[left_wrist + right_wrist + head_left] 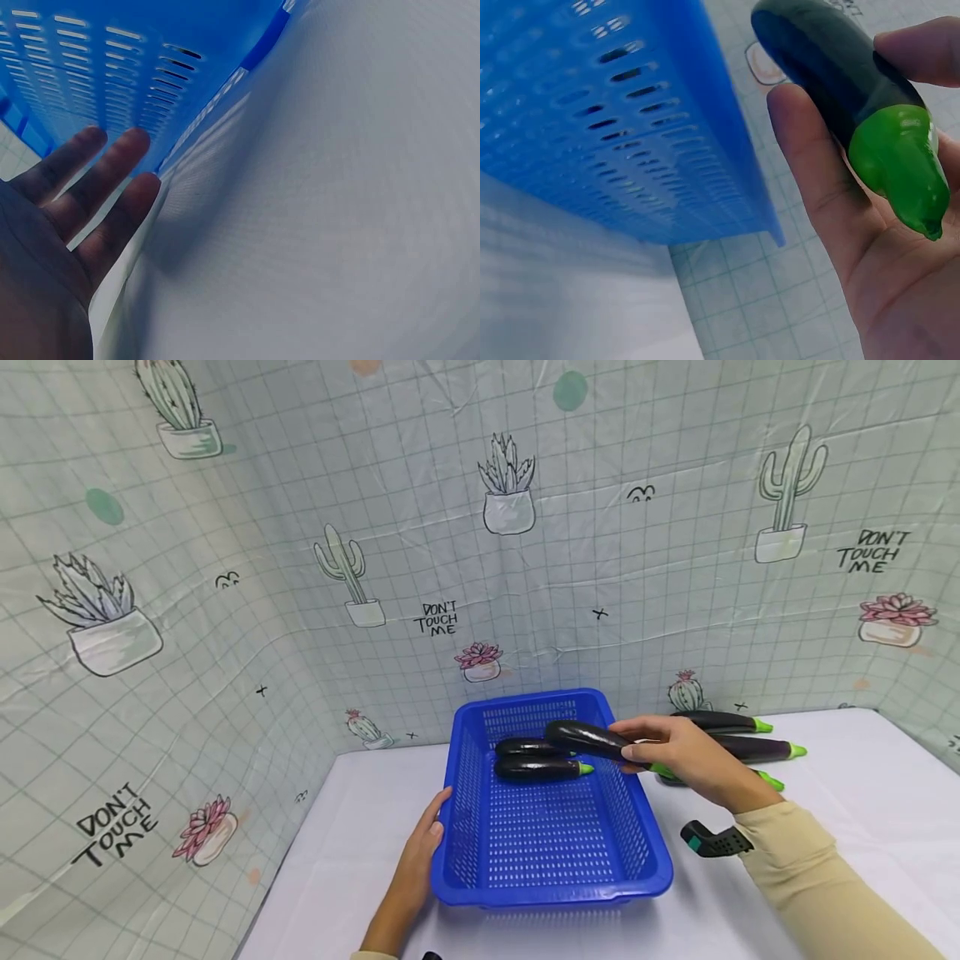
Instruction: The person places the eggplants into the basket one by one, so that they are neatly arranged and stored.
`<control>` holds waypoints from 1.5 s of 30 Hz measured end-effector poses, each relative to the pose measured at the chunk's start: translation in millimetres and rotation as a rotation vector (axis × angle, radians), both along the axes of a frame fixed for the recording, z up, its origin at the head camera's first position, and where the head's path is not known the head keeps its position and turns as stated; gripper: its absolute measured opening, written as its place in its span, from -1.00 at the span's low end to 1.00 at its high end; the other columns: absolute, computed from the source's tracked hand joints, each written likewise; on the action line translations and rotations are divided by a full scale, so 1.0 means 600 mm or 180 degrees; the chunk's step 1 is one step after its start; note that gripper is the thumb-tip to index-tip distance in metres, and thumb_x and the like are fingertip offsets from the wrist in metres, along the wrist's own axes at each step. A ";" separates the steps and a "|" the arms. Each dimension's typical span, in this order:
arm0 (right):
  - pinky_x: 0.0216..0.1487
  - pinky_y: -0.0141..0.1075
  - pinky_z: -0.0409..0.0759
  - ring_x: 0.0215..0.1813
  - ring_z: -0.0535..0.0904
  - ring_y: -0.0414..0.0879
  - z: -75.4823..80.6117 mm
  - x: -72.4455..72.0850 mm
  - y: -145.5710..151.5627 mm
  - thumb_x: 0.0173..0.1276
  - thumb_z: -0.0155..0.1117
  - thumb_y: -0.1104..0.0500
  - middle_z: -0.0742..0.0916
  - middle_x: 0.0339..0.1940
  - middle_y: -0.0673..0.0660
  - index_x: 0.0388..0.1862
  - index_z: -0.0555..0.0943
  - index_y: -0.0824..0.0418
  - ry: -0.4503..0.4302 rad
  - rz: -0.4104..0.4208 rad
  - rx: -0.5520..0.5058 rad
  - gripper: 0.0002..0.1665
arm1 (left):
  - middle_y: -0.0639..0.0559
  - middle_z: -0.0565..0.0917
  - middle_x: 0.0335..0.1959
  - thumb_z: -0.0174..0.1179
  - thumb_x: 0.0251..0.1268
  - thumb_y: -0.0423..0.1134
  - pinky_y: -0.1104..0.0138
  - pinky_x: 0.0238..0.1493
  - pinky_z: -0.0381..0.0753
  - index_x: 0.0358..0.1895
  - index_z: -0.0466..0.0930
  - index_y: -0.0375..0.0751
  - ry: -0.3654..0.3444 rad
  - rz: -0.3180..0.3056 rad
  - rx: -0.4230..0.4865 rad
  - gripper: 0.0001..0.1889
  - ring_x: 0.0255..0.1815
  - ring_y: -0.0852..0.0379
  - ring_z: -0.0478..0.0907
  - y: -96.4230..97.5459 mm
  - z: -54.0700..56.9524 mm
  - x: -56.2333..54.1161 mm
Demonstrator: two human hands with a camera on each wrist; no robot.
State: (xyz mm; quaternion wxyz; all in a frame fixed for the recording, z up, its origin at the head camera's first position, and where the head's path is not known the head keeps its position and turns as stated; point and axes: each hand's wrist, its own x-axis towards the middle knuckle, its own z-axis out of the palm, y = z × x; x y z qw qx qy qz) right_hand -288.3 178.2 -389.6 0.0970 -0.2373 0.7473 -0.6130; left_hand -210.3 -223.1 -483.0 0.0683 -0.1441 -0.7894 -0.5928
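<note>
My right hand (671,752) grips a dark, glossy eggplant (585,737) near its green stem end, its blunt end over the right part of a blue plastic basket (551,893). In the right wrist view, thumb and fingers lie on either side of that eggplant (832,52), with its green cap (896,157) toward the palm. Two more eggplants (536,767) lie side by side inside the basket toward the back. My left hand (416,856) is at the basket's left rim; in the left wrist view its fingers (112,161) stretch out, tips against the slotted wall (90,60).
Several eggplants (750,748) with green stems lie on the white tabletop (840,835) right of the basket, partly behind my right hand. A black strap (716,842) sticks out at my right wrist. Cactus-print cloth (577,568) hangs behind and left of the table.
</note>
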 end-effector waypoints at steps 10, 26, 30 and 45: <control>0.05 -0.19 0.65 -0.03 0.72 0.14 0.023 -0.015 -0.019 0.46 0.27 0.16 0.62 0.18 0.41 0.36 0.43 0.44 -0.0005 0.0053 0.0054 -0.40 | -0.15 0.12 0.59 -0.32 0.62 -0.04 -0.29 0.44 -0.08 0.58 0.14 0.02 -0.0017 0.0022 -0.0016 -0.45 0.58 -0.24 0.00 0.001 0.000 0.002; 0.10 -0.01 0.63 0.12 0.65 0.21 0.036 -0.035 -0.047 0.45 0.28 0.16 0.60 0.24 0.38 0.38 0.43 0.41 -0.0078 0.0282 0.0250 -0.39 | -0.12 0.11 0.59 -0.30 0.62 -0.03 -0.27 0.45 -0.09 0.58 0.15 0.05 -0.0020 0.0037 0.0006 -0.45 0.58 -0.23 -0.01 -0.003 -0.001 0.001; 0.11 0.07 0.61 0.07 0.68 0.12 0.035 -0.038 -0.054 0.45 0.28 0.20 0.58 0.25 0.40 0.39 0.41 0.42 -0.0096 0.0325 0.0238 -0.39 | -0.13 0.11 0.59 -0.30 0.61 -0.02 -0.29 0.44 -0.09 0.58 0.15 0.07 -0.0041 0.0044 -0.0004 -0.45 0.58 -0.24 -0.01 -0.002 -0.001 0.002; 0.03 -0.02 0.67 0.12 0.62 0.20 0.031 -0.053 -0.082 0.40 0.29 0.30 0.54 0.29 0.41 0.34 0.46 0.45 0.0089 0.0271 0.0093 -0.44 | -0.13 0.12 0.59 -0.30 0.62 -0.04 -0.28 0.45 -0.09 0.58 0.17 0.06 -0.0005 0.0017 0.0037 -0.46 0.58 -0.23 0.00 -0.001 -0.004 0.000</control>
